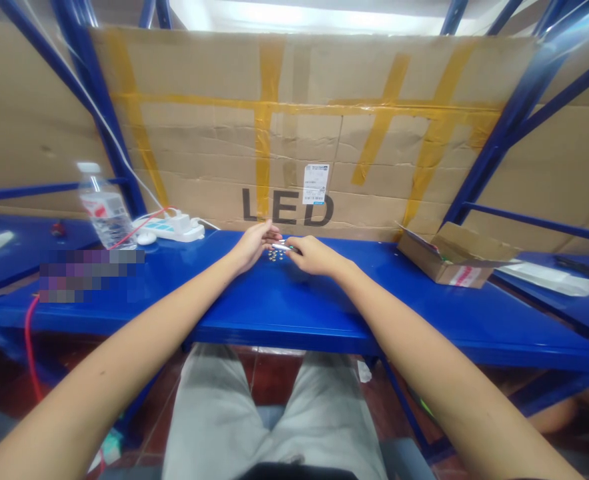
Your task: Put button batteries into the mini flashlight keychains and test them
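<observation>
On the blue tabletop (pixel 294 313), my left hand (pixel 249 249) rests on its side with its fingers loosely stretched toward the middle. No object shows in it. Opposite it, my right hand (pixel 317 255) is closed around a slim white pen-like tool (pixel 281 247), which points left toward my left fingers. Several small shiny metal pieces (pixel 275 255) lie in a cluster on the table between both hands, just below the tool. They are too small and blurred to name. The fingers of my right hand are partly hidden behind its back.
Behind the table stands a large cardboard panel (pixel 199 160) marked LED. A water bottle (pixel 105 210) and a white power strip (pixel 179 228) with cables are at left. An open cardboard box (pixel 437 263) sits at right. Blue metal posts (pixel 504 133) frame both sides.
</observation>
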### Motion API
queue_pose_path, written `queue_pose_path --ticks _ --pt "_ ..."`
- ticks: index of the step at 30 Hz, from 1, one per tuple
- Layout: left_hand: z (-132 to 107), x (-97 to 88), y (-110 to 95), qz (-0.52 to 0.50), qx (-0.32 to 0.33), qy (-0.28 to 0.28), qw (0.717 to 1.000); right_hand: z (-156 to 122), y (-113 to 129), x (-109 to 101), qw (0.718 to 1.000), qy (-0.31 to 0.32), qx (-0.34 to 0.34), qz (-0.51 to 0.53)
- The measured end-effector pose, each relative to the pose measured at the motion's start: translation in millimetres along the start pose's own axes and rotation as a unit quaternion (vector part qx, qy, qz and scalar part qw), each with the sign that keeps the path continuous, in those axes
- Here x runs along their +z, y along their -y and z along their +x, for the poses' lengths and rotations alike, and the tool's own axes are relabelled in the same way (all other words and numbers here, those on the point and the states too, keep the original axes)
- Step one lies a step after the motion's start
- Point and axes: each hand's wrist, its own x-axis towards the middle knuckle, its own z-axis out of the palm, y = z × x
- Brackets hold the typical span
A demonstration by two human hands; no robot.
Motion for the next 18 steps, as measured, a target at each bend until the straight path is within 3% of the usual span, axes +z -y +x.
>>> queue_pose_path --ticks 3,9,18 --pt "0.5 -3.6 -3.1 -0.038 -0.035 0.020 0.998 -1.3 2.6 0.2 0.999 0.004 -0.044 -0.002" --pt "-0.2 -11.5 -7.2 -0.057 -0.070 0.095 0.991 -1.2 11.1 -0.5 0.998 0.009 -0.058 -0.014" --pt "-5.9 -11.4 -9.6 -0.079 -0.080 0.122 0.986 -3.3 10.8 -6.5 0.998 -0.012 -0.061 -0.016"
